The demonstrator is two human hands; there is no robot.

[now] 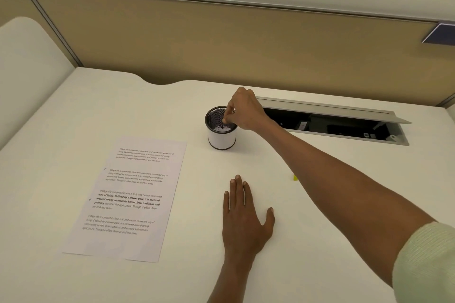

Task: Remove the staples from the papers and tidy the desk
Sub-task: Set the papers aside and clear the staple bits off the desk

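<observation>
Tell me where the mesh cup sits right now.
In the head view, the mesh cup stands upright mid-desk, beyond the papers and left of the open cable tray, with the right hand over its rim.

right hand (242, 112): fingertips bunched over the cup's mouth; whether they pinch anything is too small to tell
mesh cup (221, 130): far rim hidden behind the hand; contents at the bottom unclear
yellow bit (294, 177): mostly hidden behind the right forearm, unidentifiable
cable tray (339, 125): dark inside, contents indistinct
left forearm: cut off by the bottom edge
papers (130, 199): small marks at the left margin, too small to identify
</observation>
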